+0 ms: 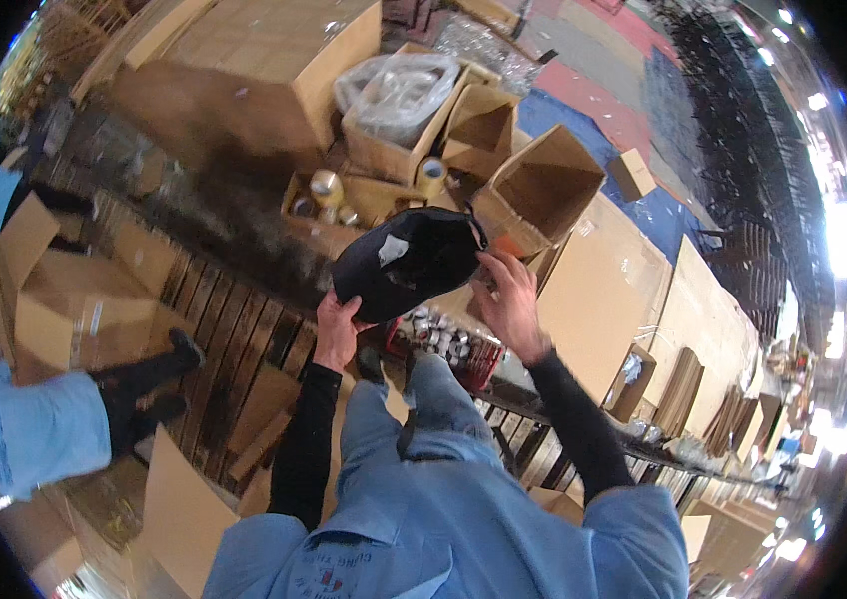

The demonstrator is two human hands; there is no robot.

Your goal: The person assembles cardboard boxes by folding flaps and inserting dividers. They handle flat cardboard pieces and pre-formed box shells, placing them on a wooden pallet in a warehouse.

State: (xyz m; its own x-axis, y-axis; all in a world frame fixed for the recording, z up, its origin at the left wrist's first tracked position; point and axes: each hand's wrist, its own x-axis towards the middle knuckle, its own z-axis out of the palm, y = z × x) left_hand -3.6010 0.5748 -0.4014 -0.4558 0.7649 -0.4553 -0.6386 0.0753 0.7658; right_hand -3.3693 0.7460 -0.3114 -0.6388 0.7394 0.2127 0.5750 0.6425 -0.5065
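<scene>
Both our hands are at a black fabric article (399, 265), a cap or a pouch, we cannot tell which, near the centre of the frame; it lies just above and between them, its long axis running from lower left to upper right; our left hand (337, 327) grips its lower-left end, thumb on top, while our right hand (509, 299) has bent fingers at its right end, though whether they pinch it we cannot tell; both hands seem about equally near, well apart from each other. Just below sits a red crate (488, 365) of small round pieces, white and dark; above is a shallow cardboard box (314, 235) with tape rolls (326, 188) in it; to its right, a deep open carton (546, 183) tilts toward us; farther up, another carton (384, 150) holds a clear plastic bag (412, 92); at far left, two co-workers in blue shirts (39, 429) are beside an open box (49, 314).
</scene>
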